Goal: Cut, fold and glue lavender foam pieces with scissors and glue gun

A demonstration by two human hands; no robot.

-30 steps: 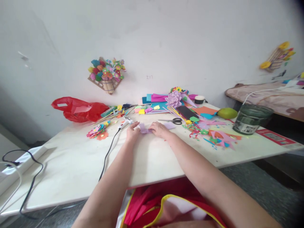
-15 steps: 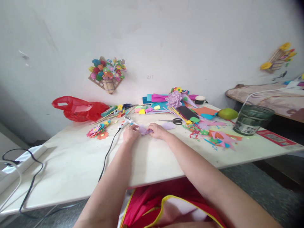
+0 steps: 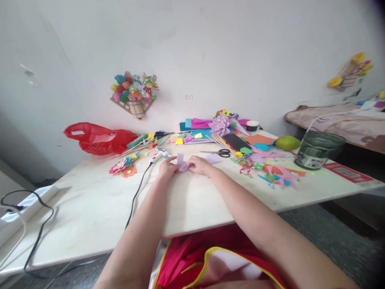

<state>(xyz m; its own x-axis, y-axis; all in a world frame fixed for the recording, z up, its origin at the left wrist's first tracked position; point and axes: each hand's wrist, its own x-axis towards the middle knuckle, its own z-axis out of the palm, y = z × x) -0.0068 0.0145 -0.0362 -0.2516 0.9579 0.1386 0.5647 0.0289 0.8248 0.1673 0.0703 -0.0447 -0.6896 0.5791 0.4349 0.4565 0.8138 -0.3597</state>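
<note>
A light purple strip [image 3: 180, 158], paper or thin foam, lies between my two hands near the middle of the table, one end standing up. My left hand [image 3: 167, 167] is at its left side, fingertips curled against the edge. Closed in a pinch, my right hand [image 3: 199, 165] grips its right part; the fingertips hide some of it. Another light purple piece [image 3: 213, 159] extends beyond the right hand. A white glue gun [image 3: 158, 155] with a black cord lies just past my left hand. Black-handled scissors [image 3: 224, 153] rest behind my right hand.
Colourful foam flowers [image 3: 124, 165] and a red plastic bag [image 3: 99, 138] are on the left. Cut scraps [image 3: 281, 174], a phone [image 3: 237, 143], a green mango-like fruit [image 3: 288, 142] and a glass jar [image 3: 319, 150] are on the right. A purple flower [image 3: 220, 125] stands behind.
One end of the purple strip now stands upright between my hands, where it lay lower before. My left hand has shifted slightly right; my right hand has barely moved.
</note>
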